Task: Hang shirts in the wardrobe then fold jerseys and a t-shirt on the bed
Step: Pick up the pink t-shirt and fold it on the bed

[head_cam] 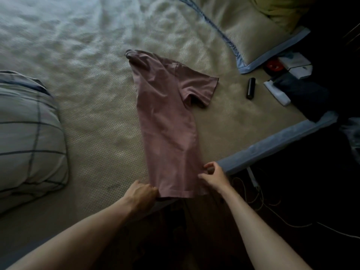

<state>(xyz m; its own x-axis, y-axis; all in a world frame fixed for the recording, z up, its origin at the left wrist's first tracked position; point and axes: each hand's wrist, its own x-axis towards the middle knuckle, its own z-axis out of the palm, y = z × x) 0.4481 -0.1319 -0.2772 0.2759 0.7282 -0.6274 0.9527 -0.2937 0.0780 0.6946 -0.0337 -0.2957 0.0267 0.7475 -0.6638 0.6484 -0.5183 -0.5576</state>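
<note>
T-shirt (167, 121) lies folded lengthwise on the bed (87, 106) — soft, light, limp, best gripped at the hem corners. My left hand (141, 193) pinches the left hem corner; right hand (213, 175) pinches the right edge. Black cylinder (251, 88) and pillow (259, 36) lie nearby — clear of the fold.

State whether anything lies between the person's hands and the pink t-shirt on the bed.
Nothing does. The left hand and right hand already grip the hem corners of the pink t-shirt; the black cylinder lies apart, to its right.
</note>
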